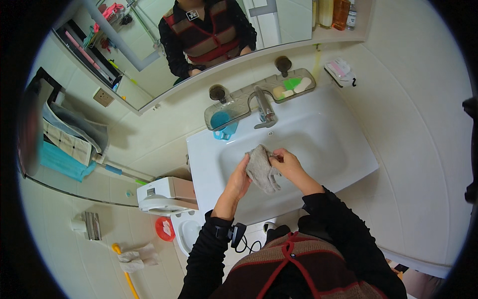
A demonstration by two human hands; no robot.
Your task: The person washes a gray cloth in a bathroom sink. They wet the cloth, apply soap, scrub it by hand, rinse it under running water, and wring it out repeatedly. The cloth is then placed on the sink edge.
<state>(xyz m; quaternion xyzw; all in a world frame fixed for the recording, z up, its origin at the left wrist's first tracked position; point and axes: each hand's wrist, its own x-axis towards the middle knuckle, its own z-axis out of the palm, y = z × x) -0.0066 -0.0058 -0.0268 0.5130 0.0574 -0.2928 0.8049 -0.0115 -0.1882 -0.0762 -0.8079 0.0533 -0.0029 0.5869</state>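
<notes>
A crumpled grey cloth (261,167) is held up over the front part of the white washbasin (336,129). My left hand (239,182) grips its left side, fingers partly behind the fabric. On the opposite side, my right hand (289,167) pinches the cloth's edge between thumb and fingers. Whether it is a rag or a garment such as a sock, I cannot tell. Beyond the cloth stands a metal faucet (264,109); I see no water running from it.
A clear shelf (239,102) behind the faucet carries soap pieces (301,85). A blue cup (226,130) stands at the basin's left rear corner. Above hangs a mirrored cabinet (279,30). The toilet (167,194) and a red bin (165,229) are at left.
</notes>
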